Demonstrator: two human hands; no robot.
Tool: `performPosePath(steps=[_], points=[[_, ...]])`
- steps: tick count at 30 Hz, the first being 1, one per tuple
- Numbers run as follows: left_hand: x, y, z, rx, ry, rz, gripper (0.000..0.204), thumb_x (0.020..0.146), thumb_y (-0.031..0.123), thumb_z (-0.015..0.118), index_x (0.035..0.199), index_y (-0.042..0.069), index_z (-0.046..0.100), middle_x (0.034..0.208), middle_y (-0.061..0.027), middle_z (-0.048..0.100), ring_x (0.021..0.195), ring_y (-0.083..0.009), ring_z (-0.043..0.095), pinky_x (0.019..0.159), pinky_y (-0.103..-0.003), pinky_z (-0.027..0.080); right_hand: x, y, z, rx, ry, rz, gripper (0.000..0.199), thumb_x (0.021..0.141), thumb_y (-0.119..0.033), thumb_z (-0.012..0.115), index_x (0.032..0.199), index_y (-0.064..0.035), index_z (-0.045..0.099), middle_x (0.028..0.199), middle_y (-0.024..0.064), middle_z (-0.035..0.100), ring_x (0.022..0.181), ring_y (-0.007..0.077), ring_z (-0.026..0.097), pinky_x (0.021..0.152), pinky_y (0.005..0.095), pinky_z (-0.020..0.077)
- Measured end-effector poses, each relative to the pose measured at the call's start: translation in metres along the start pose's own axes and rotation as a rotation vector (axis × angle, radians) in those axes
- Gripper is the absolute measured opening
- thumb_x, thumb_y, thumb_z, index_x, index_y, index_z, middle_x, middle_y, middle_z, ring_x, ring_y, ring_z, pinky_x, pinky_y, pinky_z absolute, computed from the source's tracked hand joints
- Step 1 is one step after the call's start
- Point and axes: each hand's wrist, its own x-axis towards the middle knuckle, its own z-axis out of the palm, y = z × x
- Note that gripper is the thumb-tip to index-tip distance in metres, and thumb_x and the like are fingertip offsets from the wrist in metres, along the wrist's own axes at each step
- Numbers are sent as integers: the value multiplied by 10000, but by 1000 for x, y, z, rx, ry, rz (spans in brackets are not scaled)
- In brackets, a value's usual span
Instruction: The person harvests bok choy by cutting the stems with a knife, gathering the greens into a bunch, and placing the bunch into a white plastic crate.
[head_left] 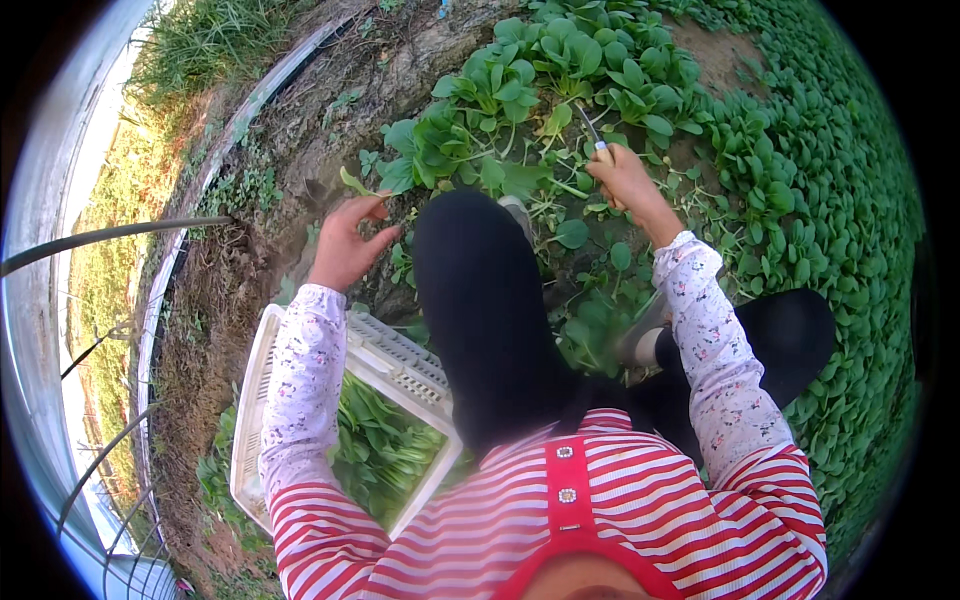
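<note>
Past the white crate (400,364) of greens (385,440), the left hand (345,240) was half-curled, thumb apart, a pale leaf (353,183) at its fingertips, whether pinched unclear, and the right hand (628,186) was wrapped around a knife (602,151), whose blade (588,122) pointed toward leafy plants (572,52) just ahead.

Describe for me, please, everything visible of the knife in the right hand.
The knife has a narrow, metallic-looking blade and a pale handle, partly hidden by the right hand gripping it. The blade points forward, slanting left, its tip near the leafy plants; whether it touches them is unclear.
</note>
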Motion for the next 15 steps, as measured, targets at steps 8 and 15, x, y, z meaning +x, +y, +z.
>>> performPosePath(steps=[8, 15], points=[[163, -38, 131, 204, -653, -75, 321, 809, 286, 652, 1017, 45, 693, 933, -146, 698, 881, -324, 665, 785, -405, 527, 94, 75, 28, -113, -113, 184, 378, 876, -287, 591, 1147, -26, 560, 801, 117, 615, 574, 223, 587, 515, 351, 482], [249, -131, 224, 174, -356, -267, 254, 878, 216, 605, 1025, 33, 702, 964, -151, 709, 843, -301, 688, 779, -385, 541, 178, 110, 84, -465, -260, 32, 344, 883, -281, 568, 1026, 29, 531, 886, 284, 638, 798, 471, 617, 733, 525, 470]])
